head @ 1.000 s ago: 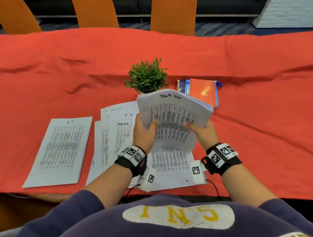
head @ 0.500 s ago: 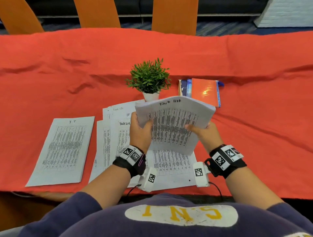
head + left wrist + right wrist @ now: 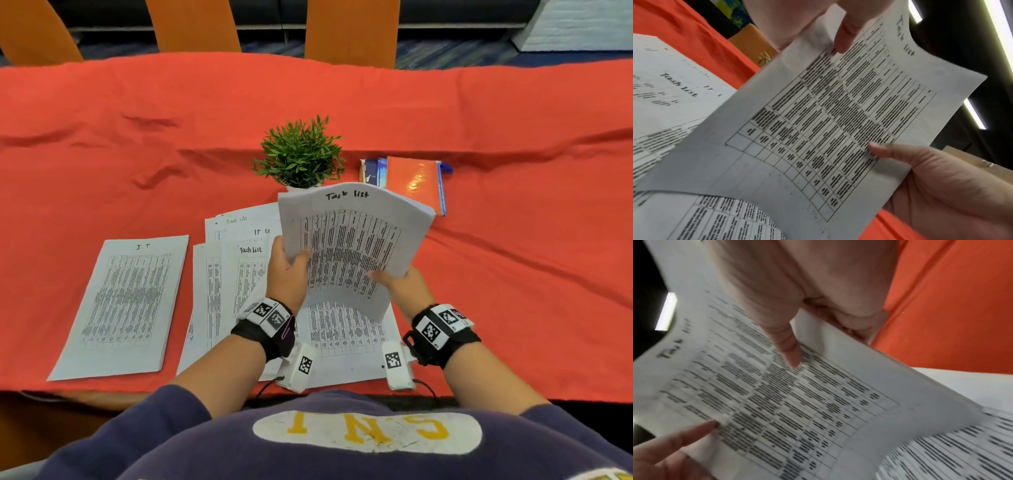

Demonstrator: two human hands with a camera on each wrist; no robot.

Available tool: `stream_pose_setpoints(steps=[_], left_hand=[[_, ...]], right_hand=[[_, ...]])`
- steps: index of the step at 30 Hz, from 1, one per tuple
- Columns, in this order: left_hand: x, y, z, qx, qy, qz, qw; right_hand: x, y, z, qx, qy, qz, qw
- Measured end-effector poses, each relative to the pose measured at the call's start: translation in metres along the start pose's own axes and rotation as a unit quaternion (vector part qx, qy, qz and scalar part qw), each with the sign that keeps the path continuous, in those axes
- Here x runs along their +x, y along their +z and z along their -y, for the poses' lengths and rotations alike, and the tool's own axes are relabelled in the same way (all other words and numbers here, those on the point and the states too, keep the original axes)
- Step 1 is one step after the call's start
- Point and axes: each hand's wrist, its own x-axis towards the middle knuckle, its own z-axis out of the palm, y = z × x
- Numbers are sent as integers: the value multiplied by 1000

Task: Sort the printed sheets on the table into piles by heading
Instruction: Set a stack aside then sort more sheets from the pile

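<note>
The bundle of sheets headed "Task list", pinched between both hands' fingers, has dropped slightly lower above the worktop, so it probably goes on a Task-list pile next.

Count: 1 held sheaf headed "Task list"; 1 "IT" pile; 1 potted plant; 3 orange chair backs, top of frame; 2 hands.

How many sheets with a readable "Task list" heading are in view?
3: the top sheet of the held stack, gripped by the left hand and right hand; two in the loose spread on the table. Others may be hidden underneath.
</note>
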Motion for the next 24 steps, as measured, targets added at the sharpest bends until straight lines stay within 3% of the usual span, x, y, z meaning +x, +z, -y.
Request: stream_pose_setpoints(steps=[8,11,14,17,20,24], left_hand=[[26,-14,-21,-48,-9,-57,997],[36,-18,-27,-122,-17,-74,990],[38,-13,-32,-195,-43,-97,975],[34,-4,-31,-243,-87,-104,961],[31,1,-28,-264,-119,-83,954],[35,-25,-18,-215,-100,-117,964]], right_hand=[[4,-27,-27,40,101,-7,994],[6,-31,-21,175,117,-14,977],[8,-24,-6,326,110,-8,939],[10,-12,2,374,119,26,919],[12,-8,10,339,107,20,934],[16,-32,17,265,51,-57,961]])
